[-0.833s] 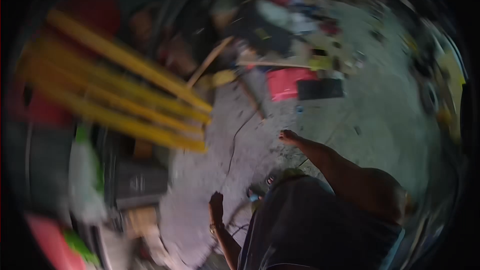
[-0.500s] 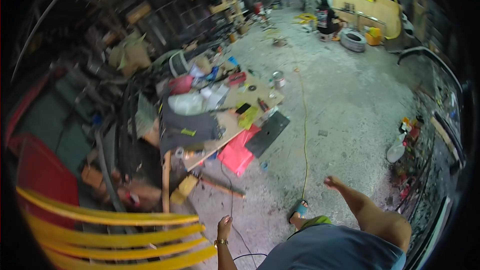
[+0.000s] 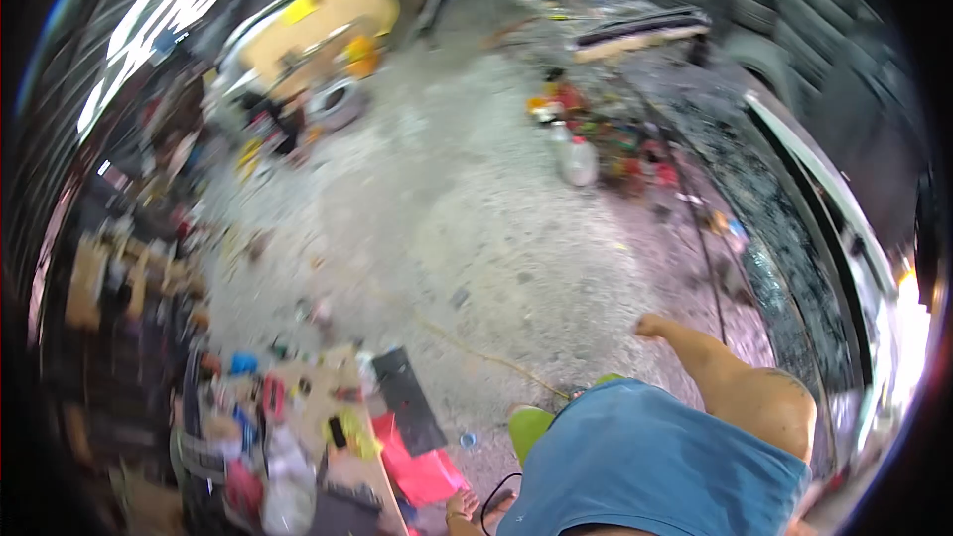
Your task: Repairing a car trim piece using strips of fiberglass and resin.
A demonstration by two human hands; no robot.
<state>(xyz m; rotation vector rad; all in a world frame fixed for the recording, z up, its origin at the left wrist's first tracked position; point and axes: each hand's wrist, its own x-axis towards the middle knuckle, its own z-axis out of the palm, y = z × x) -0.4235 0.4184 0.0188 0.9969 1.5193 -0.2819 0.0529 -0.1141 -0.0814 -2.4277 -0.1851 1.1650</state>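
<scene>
My left hand [image 3: 462,505] hangs low near the bottom edge, just beside a bright red sheet [image 3: 419,467]. Its fingers look apart and nothing shows in them. A thin dark cable [image 3: 487,507] curves close by on its right. Out to the right, my right hand [image 3: 650,326] hangs over the concrete floor, away from any object. Motion smears its fingers, and no held thing can be made out. Next to the red sheet lies a flat dark panel [image 3: 409,399].
A low board [image 3: 375,481] at lower left carries a phone, bags and tools. A yellowish cord [image 3: 486,357] crosses the floor. White jugs [image 3: 579,161] and clutter line the right side. At upper left, a person [image 3: 273,124] sits near a tyre [image 3: 336,104].
My view has swung to the right, so the board and red sheet now sit lower left. The yellow slatted thing has left the picture. Both hands still hang at my sides.
</scene>
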